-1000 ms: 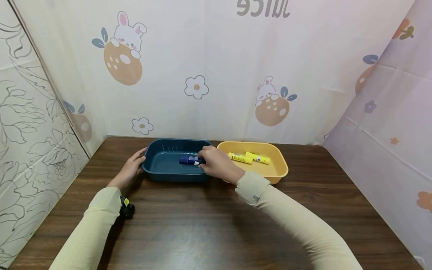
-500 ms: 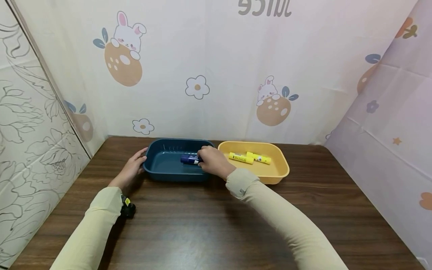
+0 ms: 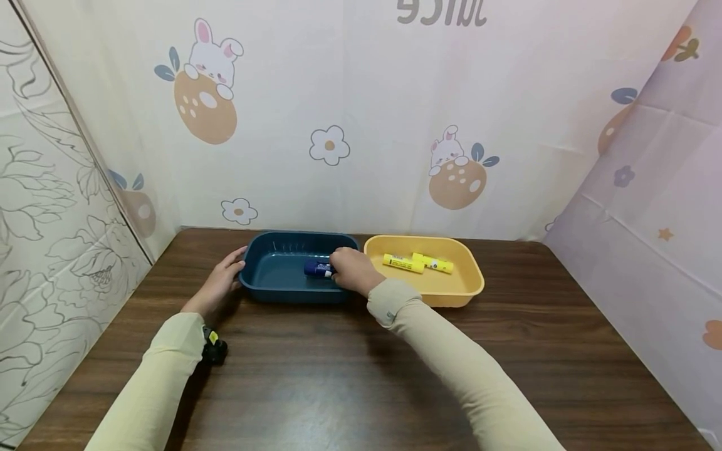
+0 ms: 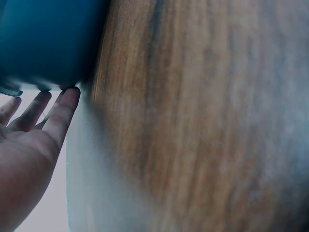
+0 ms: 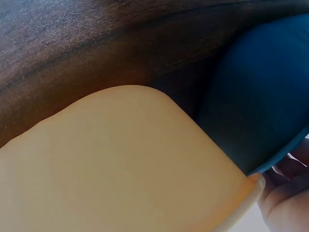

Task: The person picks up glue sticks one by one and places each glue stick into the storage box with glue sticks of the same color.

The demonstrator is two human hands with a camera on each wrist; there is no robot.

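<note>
A dark blue tray (image 3: 282,294) stands at the back of the table. In it lies a thick dark blue marker (image 3: 318,269) with white print. My right hand (image 3: 355,269) reaches over the tray's right rim and grips the marker's right end, which the fingers hide. My left hand (image 3: 217,283) touches the tray's left side with extended fingers; in the left wrist view the fingertips (image 4: 71,96) meet its wall. In the right wrist view, only part of my right hand (image 5: 287,198) shows, beside the blue rim.
Right of the blue tray stands a yellow tray (image 3: 470,285), close against it, with two yellow markers (image 3: 403,263) inside. A patterned cloth (image 3: 372,188) hangs behind the brown wooden table (image 3: 316,376). A black device (image 3: 213,349) sits at my left wrist.
My right forearm has swung left and its wrist has come lower over the gap between the trays. The blue marker has shifted slightly right under my fingers. My left hand stays at the tray.
</note>
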